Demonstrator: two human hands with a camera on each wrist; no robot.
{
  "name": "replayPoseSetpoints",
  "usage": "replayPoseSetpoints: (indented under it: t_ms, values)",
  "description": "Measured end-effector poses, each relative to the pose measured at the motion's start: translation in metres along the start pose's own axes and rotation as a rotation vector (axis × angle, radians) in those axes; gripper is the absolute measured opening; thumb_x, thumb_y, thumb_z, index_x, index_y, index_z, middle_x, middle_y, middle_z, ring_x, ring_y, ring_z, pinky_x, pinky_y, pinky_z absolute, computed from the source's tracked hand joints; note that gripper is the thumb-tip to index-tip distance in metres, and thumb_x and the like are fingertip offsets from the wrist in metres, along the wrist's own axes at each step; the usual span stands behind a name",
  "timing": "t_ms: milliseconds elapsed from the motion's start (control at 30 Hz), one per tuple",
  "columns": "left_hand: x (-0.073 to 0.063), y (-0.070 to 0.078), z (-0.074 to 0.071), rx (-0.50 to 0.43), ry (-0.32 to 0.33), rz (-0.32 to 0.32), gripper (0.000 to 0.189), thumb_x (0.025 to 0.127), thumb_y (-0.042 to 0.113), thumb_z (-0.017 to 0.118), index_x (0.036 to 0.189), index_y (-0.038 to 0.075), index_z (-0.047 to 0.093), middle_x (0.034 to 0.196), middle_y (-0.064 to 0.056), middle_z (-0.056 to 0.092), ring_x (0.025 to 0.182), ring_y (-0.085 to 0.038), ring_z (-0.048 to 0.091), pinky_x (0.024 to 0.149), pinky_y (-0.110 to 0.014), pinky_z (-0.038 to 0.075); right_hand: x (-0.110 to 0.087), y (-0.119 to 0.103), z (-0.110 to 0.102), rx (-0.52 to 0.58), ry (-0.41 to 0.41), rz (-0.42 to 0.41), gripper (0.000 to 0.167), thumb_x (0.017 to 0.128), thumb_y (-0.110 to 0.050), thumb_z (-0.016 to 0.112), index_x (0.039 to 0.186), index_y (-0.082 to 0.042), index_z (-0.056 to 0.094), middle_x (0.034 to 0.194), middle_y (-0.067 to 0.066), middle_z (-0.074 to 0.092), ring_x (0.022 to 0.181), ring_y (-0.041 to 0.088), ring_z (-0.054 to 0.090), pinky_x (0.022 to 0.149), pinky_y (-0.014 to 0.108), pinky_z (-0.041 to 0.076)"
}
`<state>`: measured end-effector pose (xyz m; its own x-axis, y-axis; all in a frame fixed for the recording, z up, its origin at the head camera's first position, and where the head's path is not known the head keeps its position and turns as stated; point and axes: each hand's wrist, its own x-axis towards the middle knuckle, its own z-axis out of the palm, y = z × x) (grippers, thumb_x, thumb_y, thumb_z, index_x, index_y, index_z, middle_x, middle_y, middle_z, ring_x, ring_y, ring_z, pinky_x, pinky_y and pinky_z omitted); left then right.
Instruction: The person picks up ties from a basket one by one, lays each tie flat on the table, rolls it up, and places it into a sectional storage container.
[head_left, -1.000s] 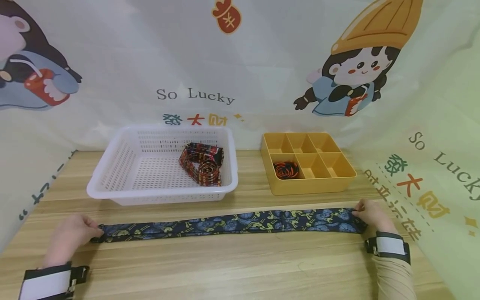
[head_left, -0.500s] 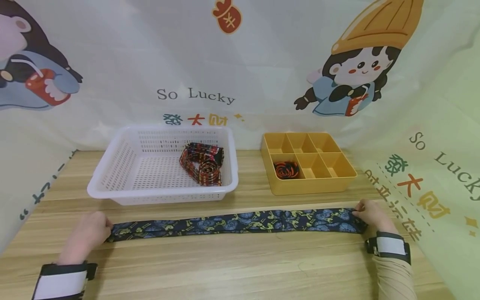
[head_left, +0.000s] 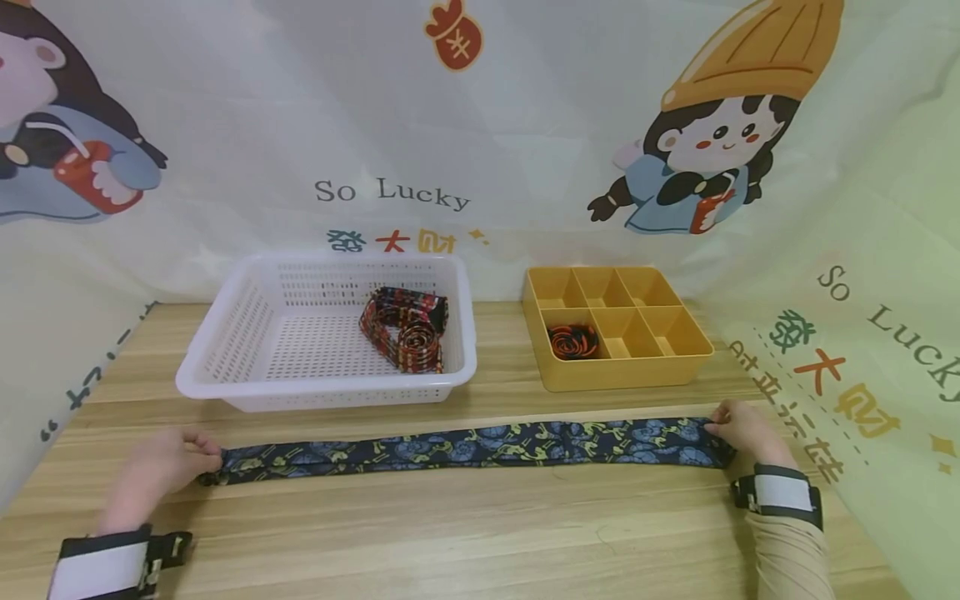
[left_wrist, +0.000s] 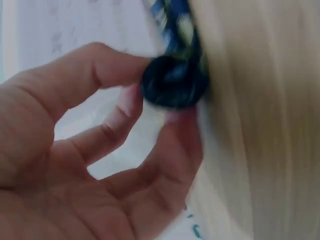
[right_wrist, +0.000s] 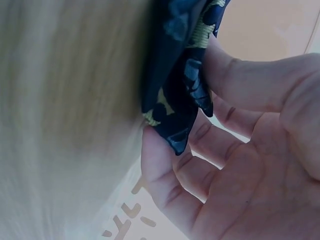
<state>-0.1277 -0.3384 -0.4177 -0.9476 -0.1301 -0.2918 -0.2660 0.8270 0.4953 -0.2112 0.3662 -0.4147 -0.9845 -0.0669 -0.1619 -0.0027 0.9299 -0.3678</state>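
A dark navy necktie (head_left: pixel 465 447) with blue and yellow-green figures lies stretched across the wooden table in the head view. My left hand (head_left: pixel 161 467) pinches its left end, which the left wrist view shows curled into a small roll (left_wrist: pixel 175 82) between thumb and fingers. At the other end, my right hand (head_left: pixel 750 433) holds the tie's folded, pointed tip (right_wrist: pixel 175 115) between thumb and fingers.
Behind the tie stands a white perforated basket (head_left: pixel 315 388) with a plaid tie (head_left: pixel 405 329), partly rolled, inside. To its right, a yellow six-part organizer (head_left: pixel 626 372) holds a rolled orange and black tie (head_left: pixel 573 342) in its front left compartment. Printed cloth hangs at the back and sides.
My left hand moved right with the tie's left end, then shifted back slightly left as its fingers loosened. The right hand has stayed in place.
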Motion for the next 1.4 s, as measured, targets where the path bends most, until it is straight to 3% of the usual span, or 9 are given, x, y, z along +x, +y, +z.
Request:
replayPoseSetpoints:
  t_ms: [233, 333, 400, 600, 767, 1100, 1200, 1267, 1400]
  values:
    - [-0.002, 0.03, 0.019, 0.112, 0.151, 0.084, 0.012, 0.077, 0.0, 0.065, 0.084, -0.008, 0.071, 0.086, -0.026, 0.069, 0.067, -0.025, 0.061, 0.054, -0.033, 0.046, 0.0, -0.001, 0.0, 0.0, -0.003, 0.01, 0.022, 0.088, -0.009, 0.06, 0.09, 0.012, 0.055, 0.082, 0.022, 0.058, 0.075, 0.029, 0.054, 0.065, 0.037, 0.045]
    - [-0.002, 0.036, 0.022, 0.168, 0.137, 0.118, 0.016, 0.08, -0.002, 0.059, 0.087, -0.011, 0.069, 0.086, -0.029, 0.068, 0.071, -0.03, 0.062, 0.059, -0.038, 0.049, -0.001, -0.002, 0.0, 0.002, 0.0, 0.003, 0.021, 0.087, -0.009, 0.06, 0.089, 0.012, 0.055, 0.081, 0.021, 0.058, 0.074, 0.028, 0.053, 0.064, 0.035, 0.044]
    - [-0.001, 0.034, 0.021, 0.145, 0.124, 0.121, 0.017, 0.081, -0.002, 0.055, 0.085, -0.016, 0.064, 0.079, -0.028, 0.065, 0.067, -0.029, 0.059, 0.057, -0.037, 0.048, -0.001, -0.003, -0.001, 0.005, -0.001, 0.006, 0.02, 0.087, -0.008, 0.06, 0.089, 0.011, 0.055, 0.081, 0.021, 0.058, 0.075, 0.028, 0.053, 0.063, 0.034, 0.044]
    - [-0.001, 0.014, 0.013, -0.048, 0.064, 0.036, 0.019, 0.084, 0.011, 0.058, 0.08, -0.006, 0.052, 0.068, -0.009, 0.052, 0.063, -0.019, 0.048, 0.053, -0.028, 0.037, -0.001, -0.005, -0.001, 0.004, 0.001, 0.005, 0.02, 0.087, -0.009, 0.06, 0.088, 0.011, 0.055, 0.083, 0.023, 0.059, 0.075, 0.029, 0.054, 0.064, 0.035, 0.044]
    - [-0.001, 0.009, 0.008, -0.029, 0.013, -0.013, 0.027, 0.085, 0.021, 0.061, 0.086, -0.006, 0.055, 0.075, -0.01, 0.056, 0.071, -0.021, 0.051, 0.057, -0.027, 0.038, 0.0, -0.003, 0.001, 0.0, -0.001, 0.01, 0.021, 0.088, -0.009, 0.06, 0.089, 0.011, 0.055, 0.084, 0.024, 0.059, 0.076, 0.03, 0.054, 0.065, 0.038, 0.046]
    - [-0.005, 0.025, 0.019, 0.072, 0.172, 0.116, 0.008, 0.078, 0.008, 0.071, 0.073, 0.002, 0.071, 0.064, -0.004, 0.063, 0.059, -0.015, 0.046, 0.053, -0.027, 0.034, -0.001, -0.005, -0.001, 0.0, -0.003, 0.022, 0.02, 0.088, -0.009, 0.059, 0.09, 0.011, 0.056, 0.084, 0.024, 0.059, 0.076, 0.029, 0.054, 0.065, 0.037, 0.045]
    - [-0.007, 0.029, 0.02, 0.134, 0.167, 0.168, 0.018, 0.081, 0.007, 0.066, 0.063, 0.005, 0.066, 0.054, 0.002, 0.052, 0.054, -0.013, 0.041, 0.051, -0.026, 0.031, -0.001, -0.005, -0.001, 0.003, -0.002, 0.017, 0.021, 0.088, -0.009, 0.059, 0.09, 0.012, 0.055, 0.084, 0.024, 0.059, 0.076, 0.029, 0.054, 0.065, 0.037, 0.045]
    - [-0.007, 0.03, 0.019, 0.151, 0.133, 0.189, 0.018, 0.082, 0.005, 0.062, 0.066, 0.003, 0.066, 0.055, 0.003, 0.049, 0.053, -0.013, 0.041, 0.05, -0.026, 0.03, -0.001, -0.005, -0.001, 0.004, -0.001, 0.013, 0.021, 0.088, -0.009, 0.059, 0.09, 0.012, 0.055, 0.083, 0.023, 0.059, 0.075, 0.029, 0.054, 0.064, 0.036, 0.045]
    - [-0.004, 0.029, 0.013, 0.119, 0.043, 0.17, 0.013, 0.083, 0.003, 0.06, 0.084, -0.006, 0.069, 0.073, -0.015, 0.064, 0.063, -0.018, 0.05, 0.054, -0.029, 0.039, -0.001, -0.004, 0.0, 0.008, -0.002, 0.006, 0.021, 0.087, -0.008, 0.059, 0.09, 0.012, 0.054, 0.083, 0.024, 0.058, 0.075, 0.03, 0.054, 0.064, 0.036, 0.045]
